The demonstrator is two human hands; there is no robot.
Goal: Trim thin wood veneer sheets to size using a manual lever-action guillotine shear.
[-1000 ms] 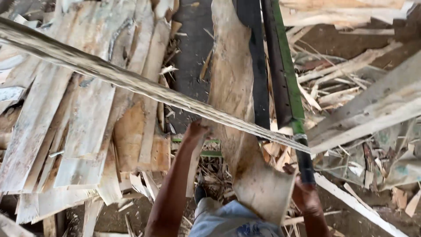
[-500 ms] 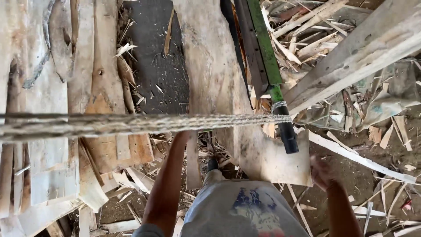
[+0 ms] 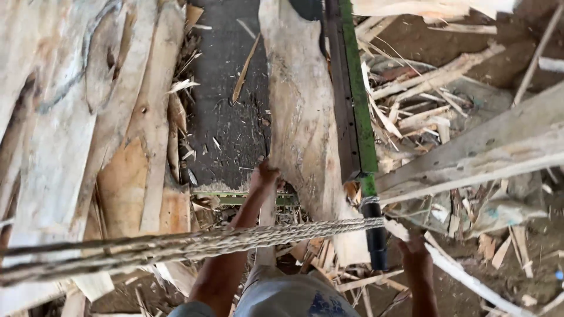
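Note:
A long pale wooden slab (image 3: pixel 302 111) with rough, wavy edges lies lengthwise on a dark machine table (image 3: pixel 226 117). My left hand (image 3: pixel 264 176) grips the slab's left edge near its close end. My right hand (image 3: pixel 414 249) is lower right, beside the slab's near corner and a black handle (image 3: pixel 376 240) that ends a green metal rail (image 3: pixel 358 94). It touches a pale wood strip (image 3: pixel 452 267), and its grip is hidden. A twisted rope (image 3: pixel 235 240) stretches across in front of my arms.
Stacked offcut boards (image 3: pixel 76 129) lie along the left. A heavy grey beam (image 3: pixel 482 152) slants in from the right over a heap of splinters and scrap strips (image 3: pixel 423 111). Wood chips litter the ground below.
The view has shifted down and the rope now crosses lower. My right hand has left the slab's near end and moved right, below the black handle. My left hand stays on the slab's edge.

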